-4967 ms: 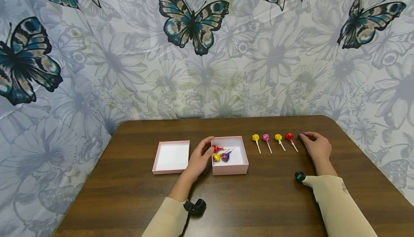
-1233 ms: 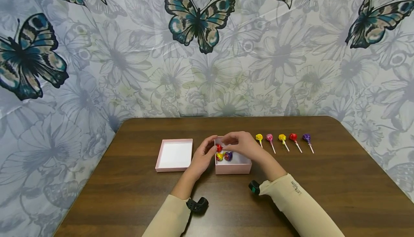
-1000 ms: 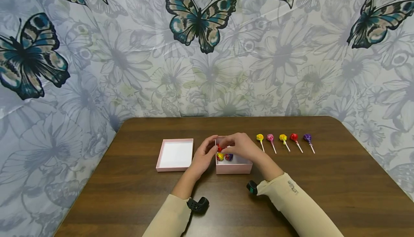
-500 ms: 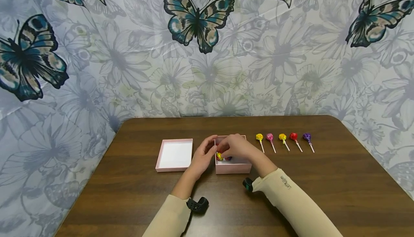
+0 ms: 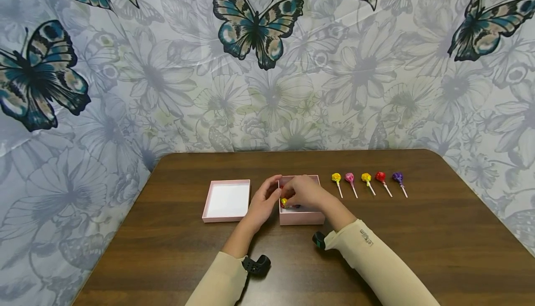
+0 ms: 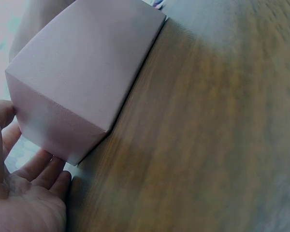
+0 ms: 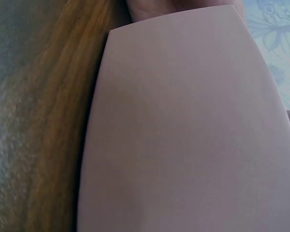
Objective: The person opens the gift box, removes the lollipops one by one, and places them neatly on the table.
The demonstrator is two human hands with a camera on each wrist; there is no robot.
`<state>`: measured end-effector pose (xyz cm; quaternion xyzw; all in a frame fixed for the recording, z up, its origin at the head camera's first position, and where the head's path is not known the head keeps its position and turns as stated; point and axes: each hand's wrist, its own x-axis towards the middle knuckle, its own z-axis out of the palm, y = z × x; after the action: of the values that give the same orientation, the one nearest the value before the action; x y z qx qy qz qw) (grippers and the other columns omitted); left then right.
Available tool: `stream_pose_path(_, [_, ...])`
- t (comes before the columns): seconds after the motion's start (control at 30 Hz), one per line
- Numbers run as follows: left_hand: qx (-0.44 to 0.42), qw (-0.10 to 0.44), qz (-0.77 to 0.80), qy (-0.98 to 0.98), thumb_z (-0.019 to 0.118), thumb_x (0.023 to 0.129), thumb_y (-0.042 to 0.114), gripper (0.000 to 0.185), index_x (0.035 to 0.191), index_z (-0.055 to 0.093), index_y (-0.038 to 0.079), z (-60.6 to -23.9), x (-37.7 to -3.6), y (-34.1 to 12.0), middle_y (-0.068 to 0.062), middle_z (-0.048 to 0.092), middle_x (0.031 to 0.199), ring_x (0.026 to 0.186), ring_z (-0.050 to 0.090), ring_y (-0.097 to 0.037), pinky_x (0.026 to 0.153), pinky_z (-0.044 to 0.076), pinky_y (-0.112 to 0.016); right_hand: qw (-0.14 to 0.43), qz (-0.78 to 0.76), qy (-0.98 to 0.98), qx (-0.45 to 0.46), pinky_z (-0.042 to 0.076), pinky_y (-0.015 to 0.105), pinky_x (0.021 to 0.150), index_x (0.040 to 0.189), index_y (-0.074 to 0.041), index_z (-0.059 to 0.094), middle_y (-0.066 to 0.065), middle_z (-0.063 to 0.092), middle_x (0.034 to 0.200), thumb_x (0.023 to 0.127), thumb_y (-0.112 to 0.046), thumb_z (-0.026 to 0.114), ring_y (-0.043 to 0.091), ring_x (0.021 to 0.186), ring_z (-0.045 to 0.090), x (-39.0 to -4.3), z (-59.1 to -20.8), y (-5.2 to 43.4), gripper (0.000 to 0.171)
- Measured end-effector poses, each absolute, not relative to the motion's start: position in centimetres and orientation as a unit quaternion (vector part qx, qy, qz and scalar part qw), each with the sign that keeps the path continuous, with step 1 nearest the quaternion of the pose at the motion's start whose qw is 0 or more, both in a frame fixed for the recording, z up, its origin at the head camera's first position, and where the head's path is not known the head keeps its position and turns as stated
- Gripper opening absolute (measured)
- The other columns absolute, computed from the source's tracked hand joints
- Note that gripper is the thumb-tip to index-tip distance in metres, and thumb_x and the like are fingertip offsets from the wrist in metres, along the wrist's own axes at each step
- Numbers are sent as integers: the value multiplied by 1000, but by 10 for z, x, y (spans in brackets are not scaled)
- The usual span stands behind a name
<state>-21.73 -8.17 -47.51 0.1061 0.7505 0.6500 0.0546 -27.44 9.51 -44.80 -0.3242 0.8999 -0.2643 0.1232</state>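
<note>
A pink open box (image 5: 302,218) with a white inside stands mid-table. My left hand (image 5: 262,202) holds it at its left wall; in the left wrist view the fingers (image 6: 49,174) lie against that wall and the thumb is up at the rim. My right hand (image 5: 306,192) reaches down into the box from the right, fingertips beside a yellow lollipop (image 5: 284,202). A bit of red shows behind those fingers. The rest of the box's contents is hidden under the hand, and I cannot tell whether the fingers pinch anything. In the right wrist view the box wall (image 7: 183,125) blocks the hand.
Right of the box several lollipops lie in a row: yellow (image 5: 336,177), pink (image 5: 349,177), another yellow (image 5: 366,178), red (image 5: 380,176) and purple (image 5: 398,177). The box lid (image 5: 227,200) lies left of my left hand on the brown table (image 5: 200,264). A butterfly-print cloth (image 5: 267,111) hangs behind.
My right hand set the purple lollipop down at the row's right end, then crossed left to the box and sank lower into it. My left hand has stayed at the box.
</note>
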Motion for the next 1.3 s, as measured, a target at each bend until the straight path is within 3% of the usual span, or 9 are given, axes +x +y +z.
stream_pose_path(0.5, [112,55,654,746,51,104,18,45,149,44,13,-476,-217,-79,-16,47,152,141,45,-34,117,37,-53,118,-293,903,-293,52,24,69,98,-16,79,-5,76,92,86,-16,78,8,76,60,-268,-441,104,12])
stream_pose_path(0.77, [97,36,653,750,53,104,21,45,148,46,20,-506,-233,-79,-12,48,152,141,46,-31,118,36,-52,90,-311,895,-306,56,30,80,100,-19,79,-6,77,98,85,-19,79,10,91,69,-266,-439,108,15])
stream_pose_path(1.03, [103,19,652,751,55,103,26,43,145,49,24,-507,-234,-81,-8,51,149,139,48,-28,117,37,-51,69,-344,890,-292,58,40,89,103,-16,79,-2,77,103,85,-18,79,19,103,70,-263,-439,115,18])
stream_pose_path(1.3, [98,19,648,755,54,103,25,42,144,50,24,-505,-233,-81,-9,52,148,138,49,-28,117,38,-51,30,-386,883,-265,58,40,92,110,-20,77,-3,77,109,86,-22,79,18,105,71,-258,-438,119,25])
